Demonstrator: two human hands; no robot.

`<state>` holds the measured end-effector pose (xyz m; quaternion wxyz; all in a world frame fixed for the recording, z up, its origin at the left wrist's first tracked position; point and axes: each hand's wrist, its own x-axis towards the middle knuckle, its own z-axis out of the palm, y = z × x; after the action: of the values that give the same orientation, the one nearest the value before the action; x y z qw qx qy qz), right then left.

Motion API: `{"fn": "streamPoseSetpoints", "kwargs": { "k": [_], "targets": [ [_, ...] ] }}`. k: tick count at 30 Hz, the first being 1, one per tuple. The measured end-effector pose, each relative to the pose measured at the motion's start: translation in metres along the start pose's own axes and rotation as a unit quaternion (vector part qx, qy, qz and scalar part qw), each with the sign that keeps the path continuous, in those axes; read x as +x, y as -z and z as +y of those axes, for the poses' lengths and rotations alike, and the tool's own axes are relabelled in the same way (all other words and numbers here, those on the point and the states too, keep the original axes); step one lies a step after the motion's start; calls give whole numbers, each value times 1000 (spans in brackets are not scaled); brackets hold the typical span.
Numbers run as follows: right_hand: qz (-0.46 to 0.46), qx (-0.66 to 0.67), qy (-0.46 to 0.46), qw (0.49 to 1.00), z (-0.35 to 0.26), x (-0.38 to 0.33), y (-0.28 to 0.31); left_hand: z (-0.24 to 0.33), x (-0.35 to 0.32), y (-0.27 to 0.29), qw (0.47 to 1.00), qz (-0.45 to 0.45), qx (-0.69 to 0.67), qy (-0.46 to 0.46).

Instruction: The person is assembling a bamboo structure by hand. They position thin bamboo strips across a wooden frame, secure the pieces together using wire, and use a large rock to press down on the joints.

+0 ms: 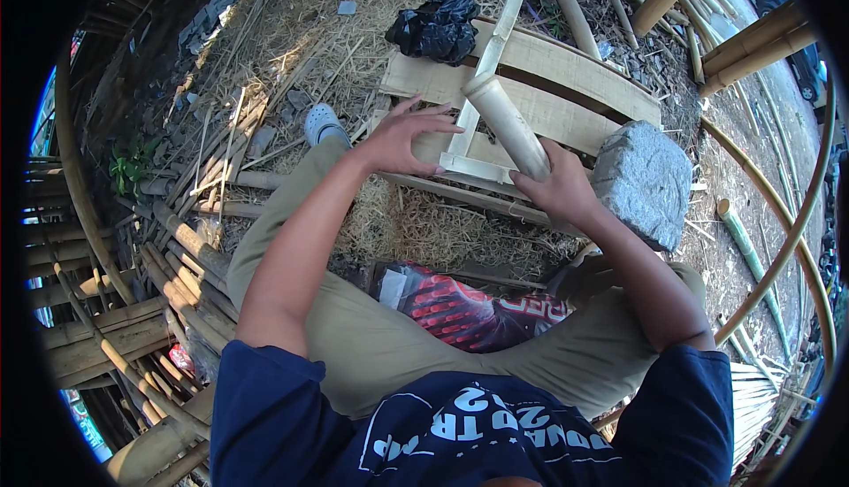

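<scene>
Two hands busy over straw-strewn ground. Right hand (559, 188) clenched round lower end of bamboo tube (506, 124), tube slanting up-left. Left hand (402, 138) released, fingers spread, resting on bamboo slat frame (482, 62). Grey stone block (644, 179) just right. Black bag (439, 20) beyond.

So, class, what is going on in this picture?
A person sits on straw-covered ground among bamboo poles. Their right hand grips a short bamboo tube, held at a slant over a narrow split bamboo frame lying on flat boards. Their left hand, fingers spread, rests beside the frame. A grey stone block sits to the right.
</scene>
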<state>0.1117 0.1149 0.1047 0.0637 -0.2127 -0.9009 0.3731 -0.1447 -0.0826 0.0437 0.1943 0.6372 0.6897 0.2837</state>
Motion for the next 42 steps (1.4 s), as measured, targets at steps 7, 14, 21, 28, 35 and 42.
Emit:
{"fn": "streamPoseSetpoints", "kwargs": {
  "k": [7,14,21,28,35,42],
  "targets": [
    [-18,-126,-12,992,11,-1,-24,2,-1,-4,995,-13,93,-22],
    [-36,-131,-82,987,3,0,-20,-4,13,12,997,-24,67,-1],
    [-10,-133,-84,987,3,0,-18,21,50,3,951,132,-32,278],
    [19,-125,-29,992,10,-4,-23,20,63,-1,954,113,26,275],
    [21,-116,-20,993,10,-5,-20,7,66,-11,932,107,-87,335],
    [26,-105,-31,994,10,-6,-19,18,61,-19,892,140,-225,366]
  ]
}}
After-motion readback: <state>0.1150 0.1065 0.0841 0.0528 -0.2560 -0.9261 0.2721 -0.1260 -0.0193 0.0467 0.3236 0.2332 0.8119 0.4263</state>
